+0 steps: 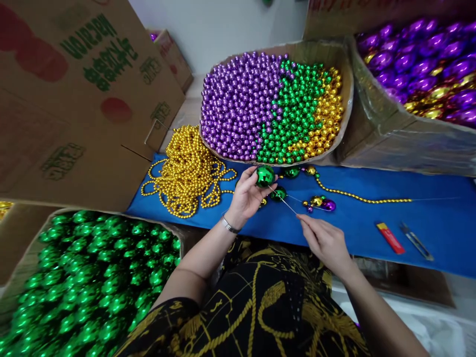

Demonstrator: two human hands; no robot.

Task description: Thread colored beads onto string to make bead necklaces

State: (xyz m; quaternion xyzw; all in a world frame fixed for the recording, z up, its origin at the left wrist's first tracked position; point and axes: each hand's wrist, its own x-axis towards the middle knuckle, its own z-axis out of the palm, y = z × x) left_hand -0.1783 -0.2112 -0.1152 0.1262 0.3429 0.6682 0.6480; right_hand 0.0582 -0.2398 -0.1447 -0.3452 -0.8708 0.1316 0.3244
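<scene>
Left hand [246, 196] pinching a big green ball [265, 176] above the blue cloth [427, 208]. Right hand [324, 241] closed on a thin needle [283, 200]. Best to keep ball still, aim needle straight at hole.

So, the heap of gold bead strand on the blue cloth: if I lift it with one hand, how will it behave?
The gold bead strand heap would probably hang floppy, since its loops already sprawl loosely over the blue cloth. It may tangle, because many coils cross each other. The shiny round beads could feel slippery, so some loops might slide out of your grip.
</scene>
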